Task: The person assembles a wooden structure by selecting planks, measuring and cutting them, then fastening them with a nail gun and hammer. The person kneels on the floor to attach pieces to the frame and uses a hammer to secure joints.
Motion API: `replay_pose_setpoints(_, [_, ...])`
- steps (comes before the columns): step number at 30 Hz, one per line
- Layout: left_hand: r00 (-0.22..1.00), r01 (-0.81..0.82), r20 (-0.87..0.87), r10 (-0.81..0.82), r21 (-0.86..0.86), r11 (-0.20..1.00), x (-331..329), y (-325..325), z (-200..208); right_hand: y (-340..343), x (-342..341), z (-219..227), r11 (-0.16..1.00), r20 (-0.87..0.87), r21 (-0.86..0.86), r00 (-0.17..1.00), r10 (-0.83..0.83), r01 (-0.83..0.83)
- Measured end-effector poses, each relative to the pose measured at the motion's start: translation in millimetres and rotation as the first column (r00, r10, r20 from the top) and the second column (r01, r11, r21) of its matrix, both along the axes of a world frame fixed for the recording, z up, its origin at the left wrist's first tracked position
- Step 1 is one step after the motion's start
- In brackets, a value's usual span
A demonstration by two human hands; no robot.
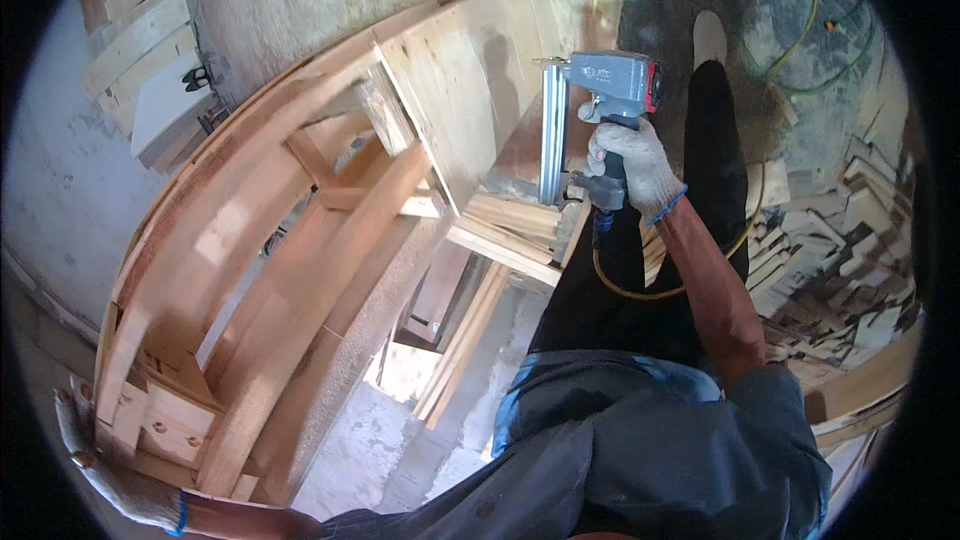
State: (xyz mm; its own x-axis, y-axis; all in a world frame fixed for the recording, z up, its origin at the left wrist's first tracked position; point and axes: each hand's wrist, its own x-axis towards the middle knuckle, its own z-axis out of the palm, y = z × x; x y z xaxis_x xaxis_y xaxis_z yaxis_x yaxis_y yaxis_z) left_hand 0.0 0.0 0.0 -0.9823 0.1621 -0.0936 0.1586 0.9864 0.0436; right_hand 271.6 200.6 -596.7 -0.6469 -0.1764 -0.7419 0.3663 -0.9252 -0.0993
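A grey and black pneumatic nail gun [607, 90] with a long silver magazine is held up by my right hand [632, 162], in a white knit glove with a blue cuff. My fingers wrap round its handle, and a yellow air hose [640, 295] runs from the handle's lower end. On the left lies a large curved wooden frame [300, 320] with long rails, cross braces and a panel [480, 70] at its far end. Beside the frame's near left corner is my gloved left hand [110, 475], fingers stretched along the outside; whether they press on the wood I cannot tell.
Scrap wood pieces [830, 240] lie heaped on the floor at right. Curved boards [140, 30] are stacked at the far left. Wooden strips [465, 340] stand between the frame and my legs. More hose [815, 0] trails across the floor at the far right.
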Motion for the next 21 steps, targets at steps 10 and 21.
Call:
replay_pose_setpoints(10, [0.946,-0.059,-0.319,0.056,0.002,0.998,42,53,-70,-79,94,4,0.999,0.173,-0.024,0.984,0.031,-0.027])
replay_pose_setpoints(21, [0.941,-0.033,-0.339,0.010,-0.063,0.997,38,52,-64,-110,105,-1,0.991,0.131,-0.134,0.991,0.012,0.006])
